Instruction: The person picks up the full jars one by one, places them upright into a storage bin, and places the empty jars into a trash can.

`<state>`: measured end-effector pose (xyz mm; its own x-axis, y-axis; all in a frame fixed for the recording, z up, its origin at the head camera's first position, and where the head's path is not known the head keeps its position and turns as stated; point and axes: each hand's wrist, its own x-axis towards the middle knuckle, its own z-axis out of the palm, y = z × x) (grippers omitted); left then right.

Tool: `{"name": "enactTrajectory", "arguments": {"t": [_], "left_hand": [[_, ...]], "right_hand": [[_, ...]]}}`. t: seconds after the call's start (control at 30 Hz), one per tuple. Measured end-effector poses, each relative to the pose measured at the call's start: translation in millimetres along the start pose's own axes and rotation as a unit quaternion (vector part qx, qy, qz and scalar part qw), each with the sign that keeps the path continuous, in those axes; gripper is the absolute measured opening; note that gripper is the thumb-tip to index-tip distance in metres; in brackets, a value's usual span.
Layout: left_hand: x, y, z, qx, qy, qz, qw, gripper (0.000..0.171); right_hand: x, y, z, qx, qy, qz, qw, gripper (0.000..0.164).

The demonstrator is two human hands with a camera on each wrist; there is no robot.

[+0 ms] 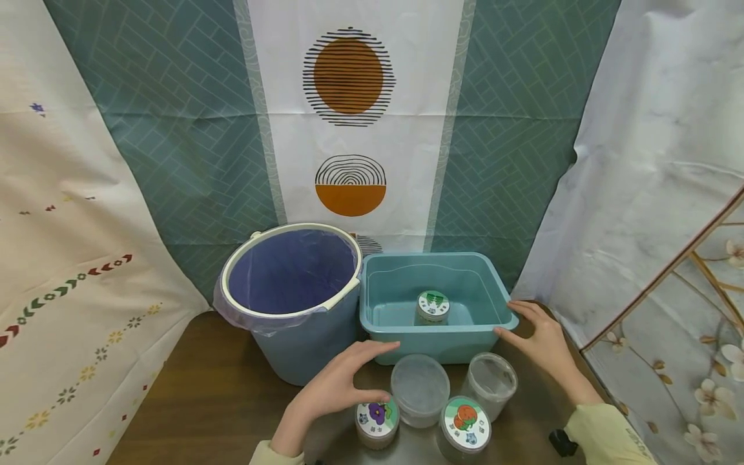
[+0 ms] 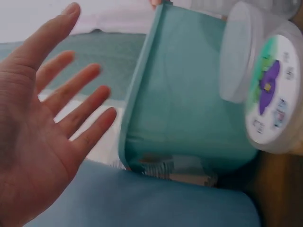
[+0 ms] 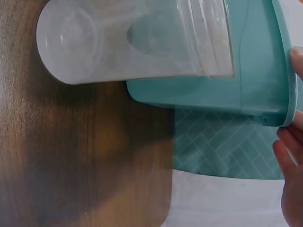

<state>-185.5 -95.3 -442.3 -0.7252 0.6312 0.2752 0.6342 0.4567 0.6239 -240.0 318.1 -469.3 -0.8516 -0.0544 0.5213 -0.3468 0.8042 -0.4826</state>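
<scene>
My left hand (image 1: pixel 343 381) hovers with fingers spread above a small tub (image 1: pixel 376 426) whose lid shows a purple flower. Its palm is bare in the left wrist view. At the front right corner of a teal plastic basin (image 1: pixel 430 345), my right hand (image 1: pixel 540 342) holds the rim, thumb on the front edge and fingers round the right side. Inside the basin stands a jar (image 1: pixel 433 305) with a green-and-white lid. In front of it are a frosted translucent container (image 1: pixel 420 387), a clear plastic jar (image 1: pixel 493 381) and a tub with an orange fruit lid (image 1: pixel 465 426).
A blue bucket (image 1: pixel 316 342) with a white rim and a plastic liner stands left of the basin, close against it. Dark wood tabletop (image 1: pixel 215 387) lies under everything. Patterned cloths (image 1: pixel 500 129) hang behind and on both sides. A small black object (image 1: pixel 562 443) is by the right sleeve.
</scene>
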Motion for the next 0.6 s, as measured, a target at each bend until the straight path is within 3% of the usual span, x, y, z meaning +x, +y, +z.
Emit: {"name": "enactTrajectory", "arguments": {"t": [0.17, 0.43, 0.6], "left_hand": [[-16.0, -12.8, 14.5, 0.018, -0.012, -0.039, 0.9990, 0.071], [-30.9, -27.4, 45.2, 0.060, -0.008, -0.115, 0.9915, 0.077], [-33.0, -30.2, 59.4, 0.057, -0.003, -0.143, 0.9881, 0.084]], "right_hand": [[0, 0, 2, 0.007, 0.001, 0.003, 1.000, 0.063], [-2, -1, 4, 0.009, 0.003, 0.008, 1.000, 0.063], [-4, -6, 4, 0.012, 0.004, 0.056, 0.998, 0.064]]}}
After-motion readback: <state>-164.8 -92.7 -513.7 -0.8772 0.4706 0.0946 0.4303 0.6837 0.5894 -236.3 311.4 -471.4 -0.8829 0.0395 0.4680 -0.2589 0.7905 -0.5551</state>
